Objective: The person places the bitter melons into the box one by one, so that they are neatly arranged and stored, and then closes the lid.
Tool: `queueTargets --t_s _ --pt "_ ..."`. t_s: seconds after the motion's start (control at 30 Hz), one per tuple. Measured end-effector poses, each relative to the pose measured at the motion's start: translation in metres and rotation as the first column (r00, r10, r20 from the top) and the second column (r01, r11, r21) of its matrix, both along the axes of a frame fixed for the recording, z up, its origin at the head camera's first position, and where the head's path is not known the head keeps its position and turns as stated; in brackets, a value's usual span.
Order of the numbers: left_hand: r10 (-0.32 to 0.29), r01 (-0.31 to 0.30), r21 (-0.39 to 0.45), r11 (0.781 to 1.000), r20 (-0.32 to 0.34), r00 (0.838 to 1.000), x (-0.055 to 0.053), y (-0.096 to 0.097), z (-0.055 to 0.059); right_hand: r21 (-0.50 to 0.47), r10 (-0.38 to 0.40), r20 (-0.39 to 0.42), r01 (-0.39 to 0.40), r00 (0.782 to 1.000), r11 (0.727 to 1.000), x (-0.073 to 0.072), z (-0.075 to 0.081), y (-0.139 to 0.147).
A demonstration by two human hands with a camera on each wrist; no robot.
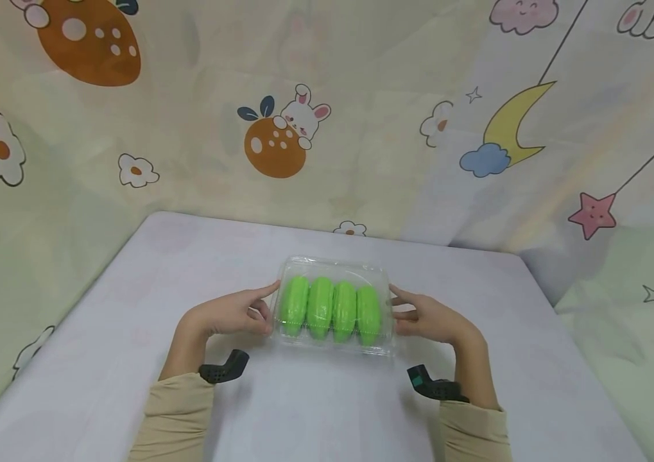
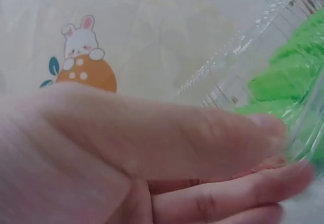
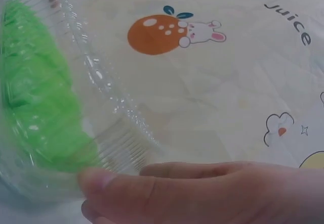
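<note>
A clear plastic clamshell box (image 1: 334,350) is between the two hands near the middle of the table. Inside it, several long green pieces (image 1: 320,308) lie side by side; their exact kind cannot be told. My left hand (image 1: 234,313) grips the box's left side, thumb and fingers at its edge. On the opposite side, my right hand (image 1: 427,317) holds the box by its right edge. The left wrist view shows the left thumb (image 2: 202,138) against the clear wall. In the right wrist view, a fingertip (image 3: 98,181) touches the box's lower corner. Whether the box's underside touches the table is hidden.
The white table (image 1: 327,410) extends around the box and both forearms. Behind and beside it hangs a printed cloth (image 1: 373,160) with rabbits, flowers and stars. A black wrist camera (image 1: 225,367) is strapped at the left wrist, another black camera (image 1: 436,385) at the right.
</note>
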State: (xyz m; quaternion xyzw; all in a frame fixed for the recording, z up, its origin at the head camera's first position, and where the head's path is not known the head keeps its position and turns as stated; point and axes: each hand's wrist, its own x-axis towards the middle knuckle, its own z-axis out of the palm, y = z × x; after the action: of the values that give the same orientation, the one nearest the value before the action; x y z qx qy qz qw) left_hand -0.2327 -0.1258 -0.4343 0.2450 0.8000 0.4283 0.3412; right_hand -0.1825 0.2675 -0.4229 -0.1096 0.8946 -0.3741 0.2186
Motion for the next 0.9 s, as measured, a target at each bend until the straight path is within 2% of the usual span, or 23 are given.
queueTargets --t_s 0.07,0.2,0.33,0.63,0.9 --pt "-0.006 0.005 0.031 1.000 0.027 1.000 0.001 0.001 0.000 -0.029 0.013 0.032 -0.012 0.999 0.999 0.000 0.000 0.001" --pt "-0.021 0.009 0.094 0.995 0.127 0.992 0.002 0.000 -0.004 -0.071 0.017 0.097 -0.010 0.995 0.997 0.000 -0.001 0.003" --pt "-0.042 0.015 0.144 0.990 0.184 0.982 0.001 -0.002 -0.009 -0.101 0.022 0.135 -0.009 0.991 0.995 0.000 -0.001 0.002" --pt "-0.060 0.034 0.157 0.987 0.165 0.984 -0.005 -0.001 -0.014 -0.040 -0.009 0.140 0.015 0.990 0.999 0.002 0.004 -0.005" --pt "-0.109 0.078 0.190 0.979 0.154 0.982 -0.007 -0.004 -0.018 -0.006 -0.025 0.145 0.026 0.989 1.000 0.004 0.005 -0.007"
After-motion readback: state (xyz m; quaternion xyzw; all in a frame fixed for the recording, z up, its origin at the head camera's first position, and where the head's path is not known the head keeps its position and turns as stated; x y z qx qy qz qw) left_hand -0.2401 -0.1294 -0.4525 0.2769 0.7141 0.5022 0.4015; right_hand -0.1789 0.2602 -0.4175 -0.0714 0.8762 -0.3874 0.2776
